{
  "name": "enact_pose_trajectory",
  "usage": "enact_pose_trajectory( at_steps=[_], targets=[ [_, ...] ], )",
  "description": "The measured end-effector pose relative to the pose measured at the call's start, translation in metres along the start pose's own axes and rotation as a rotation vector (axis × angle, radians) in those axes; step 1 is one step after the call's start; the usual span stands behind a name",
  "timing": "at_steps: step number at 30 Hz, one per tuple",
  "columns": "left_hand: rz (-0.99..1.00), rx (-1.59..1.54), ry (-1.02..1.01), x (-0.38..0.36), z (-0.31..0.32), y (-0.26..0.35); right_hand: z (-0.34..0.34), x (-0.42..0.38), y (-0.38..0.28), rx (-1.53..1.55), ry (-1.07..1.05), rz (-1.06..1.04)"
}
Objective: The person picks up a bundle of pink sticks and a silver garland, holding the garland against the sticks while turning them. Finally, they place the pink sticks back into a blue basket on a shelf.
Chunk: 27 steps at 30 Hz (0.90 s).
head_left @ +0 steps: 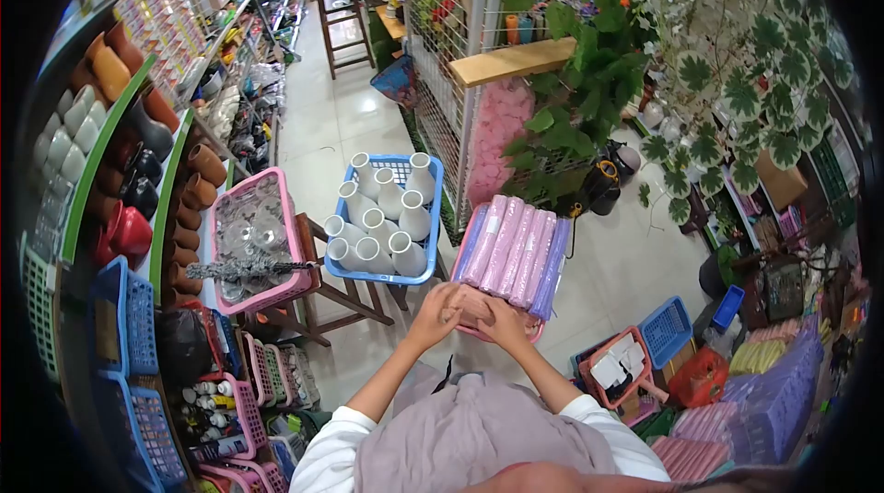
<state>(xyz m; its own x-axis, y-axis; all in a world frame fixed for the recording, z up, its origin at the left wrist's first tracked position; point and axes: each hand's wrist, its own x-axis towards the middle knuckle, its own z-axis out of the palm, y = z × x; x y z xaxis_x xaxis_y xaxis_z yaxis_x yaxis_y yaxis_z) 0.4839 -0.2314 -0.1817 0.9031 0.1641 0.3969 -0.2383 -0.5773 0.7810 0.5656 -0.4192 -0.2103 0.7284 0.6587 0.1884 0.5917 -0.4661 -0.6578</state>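
A pink basket (458, 263) in front of me holds several long pink wrapped rolls (502, 249), with purple rolls (552, 265) along its sides. At its near end lies a peach-pink bundle (473, 306) whose exact kind I cannot make out. My left hand (436, 316) grips the bundle's left side with bent fingers. On the opposite side my right hand (503, 324) closes on it, thumb and fingers curled. The fingers partly cover the bundle.
Left of the rolls, a blue basket (433, 185) of white vases (406, 254) rests on a wooden stand. Beyond it a pink basket (216, 217) holds glassware. Shelves of pots (198, 162) line the left. Leafy plants (589, 116) hang by a wire rack (425, 42).
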Motion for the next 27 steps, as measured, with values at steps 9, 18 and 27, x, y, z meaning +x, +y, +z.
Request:
enact_pose_trajectory(
  at_steps=[9, 18, 27],
  targets=[
    [-0.175, -0.428, 0.440, -0.011, -0.050, 0.007, -0.015, 0.073, -0.126, 0.371, -0.058, -0.134],
    [-0.353, -0.473, 0.559, -0.082, -0.150, -0.001, 0.066, 0.128, -0.232, 0.749, -0.327, -0.183],
    [-0.489, -0.643, 0.696, -0.186, -0.255, -0.035, 0.185, 0.158, -0.362, 0.809, -0.614, -0.207]
  ],
)
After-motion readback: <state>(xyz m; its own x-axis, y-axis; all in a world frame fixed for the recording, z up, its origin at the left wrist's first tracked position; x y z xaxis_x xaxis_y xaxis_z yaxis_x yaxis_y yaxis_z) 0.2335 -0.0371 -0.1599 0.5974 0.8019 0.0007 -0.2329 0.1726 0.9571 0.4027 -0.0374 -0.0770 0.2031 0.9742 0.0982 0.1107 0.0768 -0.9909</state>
